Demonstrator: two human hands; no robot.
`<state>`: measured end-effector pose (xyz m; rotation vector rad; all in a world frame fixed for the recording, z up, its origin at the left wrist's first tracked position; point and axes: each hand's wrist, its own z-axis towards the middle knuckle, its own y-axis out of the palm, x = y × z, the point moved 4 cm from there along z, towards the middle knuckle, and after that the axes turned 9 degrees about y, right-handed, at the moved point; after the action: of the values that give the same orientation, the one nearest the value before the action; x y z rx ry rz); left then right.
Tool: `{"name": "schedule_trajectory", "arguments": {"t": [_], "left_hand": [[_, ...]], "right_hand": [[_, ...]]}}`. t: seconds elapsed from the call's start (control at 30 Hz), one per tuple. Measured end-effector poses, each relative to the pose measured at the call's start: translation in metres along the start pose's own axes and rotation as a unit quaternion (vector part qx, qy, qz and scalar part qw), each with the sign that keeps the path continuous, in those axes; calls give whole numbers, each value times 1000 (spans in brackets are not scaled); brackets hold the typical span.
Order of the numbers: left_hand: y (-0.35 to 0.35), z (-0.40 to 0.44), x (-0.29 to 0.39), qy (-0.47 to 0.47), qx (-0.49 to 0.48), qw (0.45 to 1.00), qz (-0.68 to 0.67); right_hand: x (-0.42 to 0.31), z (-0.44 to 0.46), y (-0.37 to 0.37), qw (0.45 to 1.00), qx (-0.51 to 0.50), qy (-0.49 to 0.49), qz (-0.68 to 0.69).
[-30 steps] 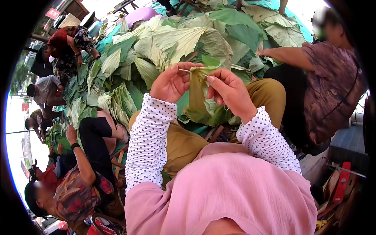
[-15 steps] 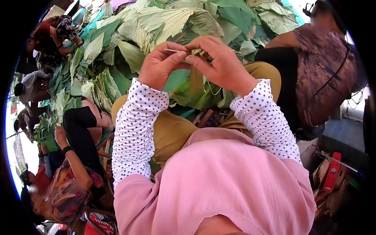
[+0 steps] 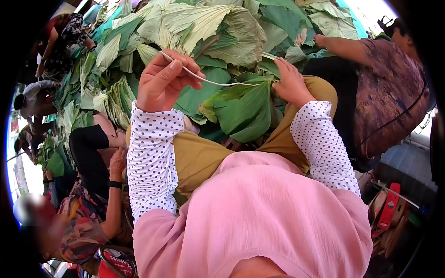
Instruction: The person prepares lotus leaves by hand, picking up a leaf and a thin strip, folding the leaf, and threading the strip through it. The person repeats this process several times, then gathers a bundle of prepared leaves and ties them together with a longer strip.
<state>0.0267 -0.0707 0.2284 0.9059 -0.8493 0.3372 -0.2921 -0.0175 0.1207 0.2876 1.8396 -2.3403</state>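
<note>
Well left of the green leaf [image 3: 245, 113]: a bent-over person in grey [image 3: 37, 96]; slightly higher, a person in dark red [image 3: 52, 38], partly cut off by the dark rim of the view.

Left of the leaf and lower: a seated person in a multicoloured shirt [image 3: 82, 238], black band [image 3: 115, 184] on the wrist, hand beside a black-clad knee.

Just left of the leaf and a little higher: the wearer's left hand [image 3: 169, 79], thumb and fingers drawn together, pinching a white cord [image 3: 218, 84]. One end of the cord juts above the thumb; the rest sags across to the leaf's upper edge. Below this hand, a white sleeve [image 3: 153, 160] with dark dots.

Behind the leaf, extending to both sides: a heap of leaves [image 3: 190, 25], pale and dark green, overlapping.

The leaf itself: broad, point downward, gathered at the top, between the wearer's knees, above the pink top [image 3: 255, 199].

Just right of the leaf: the right hand [image 3: 295, 84], fingers extended, thumb beside the gathered top; whether it grips cannot be told.

Farther right: a person in a purple-brown patterned shirt [image 3: 391, 99], one hand at the heap.

Far right of the leaf, lower: a red object [image 3: 388, 206] among assorted pieces.
</note>
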Motion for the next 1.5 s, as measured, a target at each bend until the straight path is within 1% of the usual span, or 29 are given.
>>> {"name": "schedule_trajectory", "arguments": {"t": [0.03,0.07,0.1,0.13,0.17,0.2,0.27,0.3,0.37,0.4,0.43,0.5,0.57,0.63,0.7,0.73,0.77,0.83,0.9,0.93,0.97,1.03,1.07,1.17,1.23,1.33,1.37,1.43,1.5], "left_hand": [[2,0,1,-5,-1,1000,2],[4,2,0,-7,1,1000,3],[10,4,-4,-23,21,999,27],[14,8,-9,-41,41,997,52],[16,14,-16,-47,43,996,54],[18,19,-23,-63,42,994,75],[10,28,-34,-104,40,988,103],[3,32,-38,-110,42,988,105],[-10,44,-46,-114,41,981,149],[-12,50,-48,-129,84,975,158],[-21,57,-57,-134,85,975,158],[-63,61,-89,-255,156,906,300],[-104,53,-141,-342,105,830,427],[-141,44,-197,-380,-13,745,547],[-146,39,-236,-371,-84,633,674],[-139,37,-250,-370,-107,603,699],[-132,34,-263,-365,-130,573,722],[-127,30,-287,-398,-192,527,726],[-125,29,-304,-345,-236,511,751],[-125,29,-309,-361,-268,487,749],[-128,33,-310,-362,-269,487,748],[-138,30,-311,-439,-299,420,736],[-143,28,-308,-432,-281,422,746],[-153,20,-282,-352,-220,471,778],[-152,13,-247,-274,-154,482,818],[-173,4,-194,-301,-25,471,828],[-176,2,-172,-275,57,504,816],[-190,-2,-139,-257,149,551,780],[-180,0,-104,-224,229,607,727]], "right_hand": [[-10,4,-10,1000,1,0,0],[-22,9,-15,986,-61,-30,153],[-41,15,-27,943,-121,-58,303],[-62,18,-40,891,-194,-49,408],[-83,21,-51,820,-262,-38,507],[-98,25,-62,818,-264,-36,511],[-121,28,-74,676,-362,-18,642],[-117,36,-75,672,-363,-16,646],[-98,55,-64,776,-342,13,530],[-87,61,-63,793,-306,9,526],[-73,69,-60,790,-308,13,529],[-47,82,-59,765,-323,32,556],[-29,87,-48,759,-316,59,566],[-12,93,-40,804,-249,68,536],[-15,95,-49,799,-219,57,557],[-15,97,-51,774,-213,70,593],[-14,99,-53,749,-204,83,626],[-12,102,-53,751,-203,96,621],[-12,106,-52,725,-199,112,649],[-14,107,-54,723,-200,126,649],[-15,109,-53,723,-199,128,649],[-18,110,-53,715,-210,116,657],[-18,110,-52,715,-224,113,652],[-22,108,-53,722,-217,112,647],[-20,107,-51,722,-212,103,651],[-17,105,-48,723,-211,104,649],[-15,105,-47,727,-215,119,641],[-17,104,-45,721,-209,102,653],[-23,100,-43,730,-240,113,630]]}}
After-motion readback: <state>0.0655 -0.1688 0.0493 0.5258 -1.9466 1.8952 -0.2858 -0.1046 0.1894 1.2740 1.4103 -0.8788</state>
